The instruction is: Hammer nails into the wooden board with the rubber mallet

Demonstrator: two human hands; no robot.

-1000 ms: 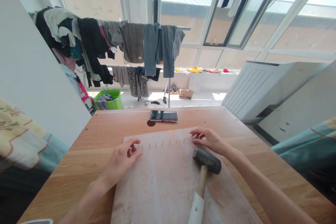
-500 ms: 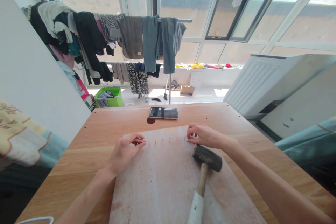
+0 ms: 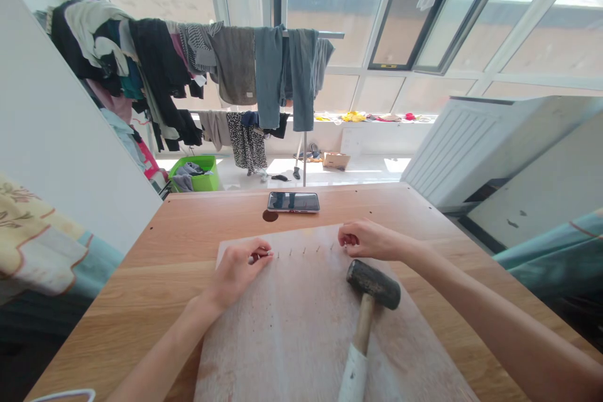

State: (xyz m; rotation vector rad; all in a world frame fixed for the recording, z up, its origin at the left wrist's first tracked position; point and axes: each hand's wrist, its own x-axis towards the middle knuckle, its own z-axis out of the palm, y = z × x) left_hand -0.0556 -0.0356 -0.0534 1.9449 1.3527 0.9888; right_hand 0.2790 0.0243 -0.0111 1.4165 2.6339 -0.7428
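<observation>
A pale wooden board [image 3: 301, 333] lies on the wooden table [image 3: 179, 245]. A row of several small nails [image 3: 304, 250] stands along its far edge. My left hand [image 3: 238, 270] rests at the left end of the row, its fingertips pinched on a nail there. At the right end, my right hand [image 3: 370, 240] is curled with fingertips pinched together at the last nail; what they hold is too small to name. A black-headed mallet [image 3: 372, 286] with a wooden, white-wrapped handle lies on the board just below my right hand, untouched.
A dark phone [image 3: 293, 201] lies on the table beyond the board, beside a round hole [image 3: 270, 216]. Past the table stand a loaded clothes rack [image 3: 198, 69], a green basket [image 3: 195, 174] and a white appliance [image 3: 471, 144]. A white rim shows bottom left.
My left hand slid right along the board's far edge and closed its fingers on a nail. My right hand drew slightly left and curled tighter. The mallet stayed put.
</observation>
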